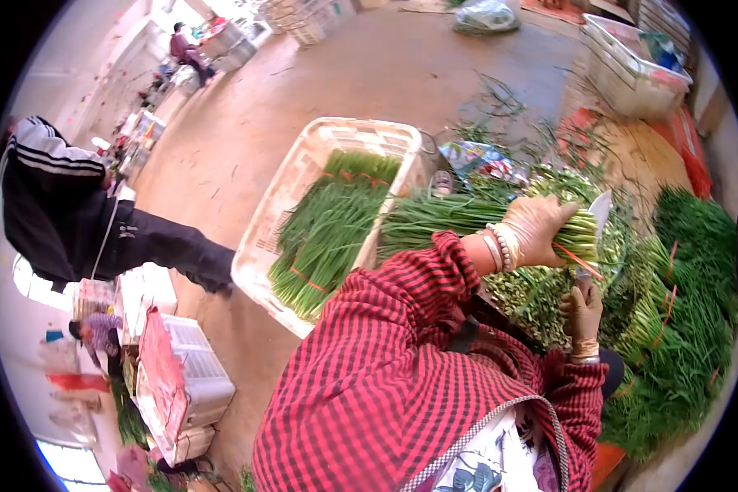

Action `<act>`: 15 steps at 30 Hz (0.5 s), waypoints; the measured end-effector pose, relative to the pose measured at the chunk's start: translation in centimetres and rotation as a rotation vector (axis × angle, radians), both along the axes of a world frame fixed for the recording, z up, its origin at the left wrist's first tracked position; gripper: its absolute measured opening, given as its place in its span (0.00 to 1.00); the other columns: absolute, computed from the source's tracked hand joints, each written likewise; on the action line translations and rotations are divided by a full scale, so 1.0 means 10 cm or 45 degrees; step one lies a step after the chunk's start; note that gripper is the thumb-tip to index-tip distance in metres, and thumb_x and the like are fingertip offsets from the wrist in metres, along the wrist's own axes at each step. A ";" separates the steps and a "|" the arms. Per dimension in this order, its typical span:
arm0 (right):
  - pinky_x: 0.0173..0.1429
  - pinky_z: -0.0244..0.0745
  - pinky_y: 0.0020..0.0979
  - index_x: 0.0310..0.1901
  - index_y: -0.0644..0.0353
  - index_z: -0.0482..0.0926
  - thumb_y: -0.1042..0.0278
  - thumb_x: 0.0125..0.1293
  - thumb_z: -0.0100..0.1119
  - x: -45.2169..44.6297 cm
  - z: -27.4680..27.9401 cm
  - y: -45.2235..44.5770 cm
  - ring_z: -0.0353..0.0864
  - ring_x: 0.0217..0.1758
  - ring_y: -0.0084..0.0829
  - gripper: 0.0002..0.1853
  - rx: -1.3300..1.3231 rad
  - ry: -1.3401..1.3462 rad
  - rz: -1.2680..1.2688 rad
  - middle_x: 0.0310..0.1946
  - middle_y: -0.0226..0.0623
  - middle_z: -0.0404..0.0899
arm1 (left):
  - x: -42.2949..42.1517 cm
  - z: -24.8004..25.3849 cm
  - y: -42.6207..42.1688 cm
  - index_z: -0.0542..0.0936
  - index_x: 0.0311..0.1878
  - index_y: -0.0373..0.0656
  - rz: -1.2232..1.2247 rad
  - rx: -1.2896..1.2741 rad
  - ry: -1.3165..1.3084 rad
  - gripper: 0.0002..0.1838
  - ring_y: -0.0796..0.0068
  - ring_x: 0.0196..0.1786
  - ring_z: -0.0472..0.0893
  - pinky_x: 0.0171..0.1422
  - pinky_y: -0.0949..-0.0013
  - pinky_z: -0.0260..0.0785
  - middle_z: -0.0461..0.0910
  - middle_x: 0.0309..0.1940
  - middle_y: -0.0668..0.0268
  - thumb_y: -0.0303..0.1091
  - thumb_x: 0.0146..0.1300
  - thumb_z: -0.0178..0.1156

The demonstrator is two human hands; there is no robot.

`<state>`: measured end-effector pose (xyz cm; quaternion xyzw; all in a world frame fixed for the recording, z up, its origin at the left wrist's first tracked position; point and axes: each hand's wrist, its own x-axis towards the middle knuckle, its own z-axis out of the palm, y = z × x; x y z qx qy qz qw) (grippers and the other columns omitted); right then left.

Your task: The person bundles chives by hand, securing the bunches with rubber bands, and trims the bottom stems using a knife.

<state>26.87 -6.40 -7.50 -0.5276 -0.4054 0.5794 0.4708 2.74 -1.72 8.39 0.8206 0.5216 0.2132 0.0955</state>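
Observation:
My left hand [535, 230], in a thin pale glove with bead bracelets at the wrist, is closed around a bundle of long green stalks [439, 220]. An orange band [576, 260] hangs by the pale stem ends. Below it, my right hand [583, 315], also gloved, grips a knife [602, 205] by the handle. The blade stands across the stem ends, partly hidden behind them; I cannot tell whether it touches them. Trimmed stem scraps [529, 299] lie heaped beneath my hands. Banded green bundles [697, 328] are piled on the right.
A white plastic crate [320, 131] holding banded green bundles stands left of my hands. Another crate [627, 86] sits at the upper right. A person in dark clothes [66, 205] is at the left. Stacked crates [193, 369] stand at the lower left, with other people farther off.

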 end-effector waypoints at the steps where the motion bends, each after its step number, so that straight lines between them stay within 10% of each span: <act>1: 0.22 0.68 0.23 0.48 0.59 0.72 0.68 0.68 0.56 0.04 0.19 -0.10 0.71 0.18 0.20 0.11 -0.068 -0.037 -0.022 0.24 0.32 0.76 | 0.09 -0.21 0.04 0.72 0.62 0.46 0.016 -0.077 0.010 0.46 0.53 0.43 0.82 0.47 0.53 0.75 0.79 0.38 0.53 0.59 0.39 0.73; 4: 0.25 0.69 0.27 0.48 0.60 0.75 0.66 0.66 0.57 0.27 0.15 -0.27 0.72 0.20 0.22 0.11 -0.117 -0.364 0.027 0.26 0.32 0.77 | 0.29 -1.03 0.24 0.73 0.61 0.46 0.109 -0.379 -0.047 0.45 0.52 0.49 0.82 0.53 0.54 0.75 0.81 0.45 0.52 0.57 0.38 0.75; 10: 0.40 0.74 0.44 0.53 0.56 0.75 0.57 0.67 0.57 0.37 0.42 -0.56 0.82 0.36 0.52 0.17 0.132 -0.958 -0.015 0.31 0.49 0.81 | 0.28 -1.24 0.43 0.49 0.75 0.32 0.091 -0.493 0.071 0.70 0.50 0.67 0.71 0.71 0.62 0.64 0.64 0.67 0.43 0.58 0.35 0.79; 15: 0.40 0.75 0.45 0.53 0.54 0.75 0.54 0.69 0.57 0.17 0.96 -0.55 0.82 0.38 0.53 0.17 0.155 -1.040 0.036 0.33 0.49 0.82 | 0.33 -1.16 0.56 0.45 0.74 0.24 0.047 -0.498 0.113 0.75 0.49 0.77 0.56 0.78 0.65 0.53 0.51 0.75 0.39 0.64 0.34 0.77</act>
